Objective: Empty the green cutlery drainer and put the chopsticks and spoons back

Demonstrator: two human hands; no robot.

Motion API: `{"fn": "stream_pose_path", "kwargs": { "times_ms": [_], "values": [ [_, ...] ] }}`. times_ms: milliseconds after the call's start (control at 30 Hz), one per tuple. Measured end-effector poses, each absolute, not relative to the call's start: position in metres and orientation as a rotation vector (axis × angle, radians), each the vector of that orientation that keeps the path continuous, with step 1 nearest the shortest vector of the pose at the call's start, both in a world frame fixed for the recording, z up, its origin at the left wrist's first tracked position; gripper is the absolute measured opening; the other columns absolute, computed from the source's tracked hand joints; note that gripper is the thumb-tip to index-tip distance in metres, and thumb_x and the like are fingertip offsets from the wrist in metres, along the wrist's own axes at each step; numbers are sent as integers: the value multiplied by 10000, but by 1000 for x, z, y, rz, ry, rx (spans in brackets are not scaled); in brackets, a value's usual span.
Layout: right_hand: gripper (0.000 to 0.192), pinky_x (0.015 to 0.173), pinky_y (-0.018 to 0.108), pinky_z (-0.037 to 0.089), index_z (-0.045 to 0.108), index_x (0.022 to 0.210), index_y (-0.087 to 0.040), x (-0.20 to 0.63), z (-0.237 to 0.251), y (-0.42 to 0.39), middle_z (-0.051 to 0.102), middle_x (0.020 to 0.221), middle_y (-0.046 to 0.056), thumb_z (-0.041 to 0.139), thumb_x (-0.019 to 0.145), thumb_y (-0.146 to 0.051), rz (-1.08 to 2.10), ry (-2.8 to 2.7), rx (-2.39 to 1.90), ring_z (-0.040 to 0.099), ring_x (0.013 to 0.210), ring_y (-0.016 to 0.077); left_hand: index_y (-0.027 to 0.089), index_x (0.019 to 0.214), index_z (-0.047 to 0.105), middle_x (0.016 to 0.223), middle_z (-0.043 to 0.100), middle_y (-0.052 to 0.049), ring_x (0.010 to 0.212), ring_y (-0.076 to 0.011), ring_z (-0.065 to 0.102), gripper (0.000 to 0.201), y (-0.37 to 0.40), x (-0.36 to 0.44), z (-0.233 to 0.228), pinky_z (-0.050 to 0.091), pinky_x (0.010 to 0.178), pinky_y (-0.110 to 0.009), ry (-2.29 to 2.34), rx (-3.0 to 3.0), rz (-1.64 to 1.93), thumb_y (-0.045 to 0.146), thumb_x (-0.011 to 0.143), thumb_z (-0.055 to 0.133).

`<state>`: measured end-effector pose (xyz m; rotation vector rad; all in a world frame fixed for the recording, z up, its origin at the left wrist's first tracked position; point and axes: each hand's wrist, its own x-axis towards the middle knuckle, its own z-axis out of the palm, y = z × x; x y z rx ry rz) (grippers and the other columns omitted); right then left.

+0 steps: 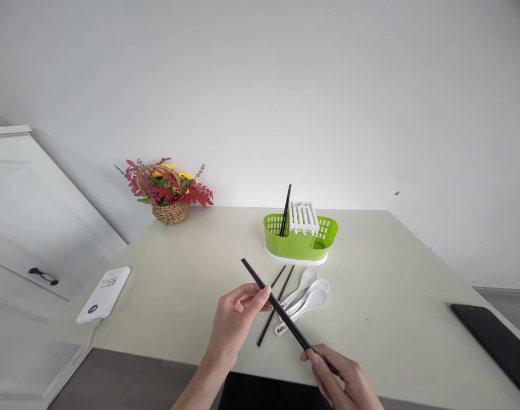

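Both hands hold one black chopstick (273,300) slanted above the table. My left hand (235,324) pinches its middle with thumb and fingertips. My right hand (343,378) grips its near end at the table's front edge. Under the chopstick lie two more black chopsticks (281,290) and three white spoons (307,296) side by side. Behind them stands a green utensil holder (300,239) with a white slotted insert and black chopsticks (285,210) upright in its left compartment.
A wicker basket of red and yellow flowers (168,193) sits at the table's back left. A white flat device (105,294) lies at the left edge, a black flat object (496,341) at the right edge. A white cabinet (24,228) stands to the left.
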<state>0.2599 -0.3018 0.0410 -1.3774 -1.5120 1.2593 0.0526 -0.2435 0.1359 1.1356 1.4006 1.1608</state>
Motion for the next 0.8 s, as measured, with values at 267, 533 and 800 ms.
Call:
{"fn": "stream_pose_path", "kwargs": {
  "times_ms": [267, 533, 800],
  "values": [
    [462, 569, 246, 425, 714, 1099, -224, 311, 23, -276, 600, 736, 17, 536, 965, -628, 1023, -1462, -1458, 547, 665, 172, 151, 891, 776, 897, 788, -76, 791, -201, 755, 367, -198, 38, 168, 666, 809, -354, 1330, 1295, 1634, 500, 793, 833],
    [445, 647, 263, 462, 675, 1047, -235, 362, -6, -228, 594, 711, -7, 509, 962, -639, 843, -1296, -1616, 564, 657, 168, 125, 1013, 758, 989, 803, -101, 935, -224, 775, 456, -82, 33, 215, 640, 837, -314, 1225, 1661, 1968, 536, 820, 792],
    [461, 631, 256, 451, 694, 1046, -246, 355, -9, -229, 592, 692, -21, 490, 961, -650, 807, -1362, -1667, 548, 632, 164, 167, 915, 776, 946, 818, -81, 860, -208, 781, 249, 6, 57, 170, 612, 846, -305, 1403, 2003, 1558, 412, 869, 761]
  ]
}}
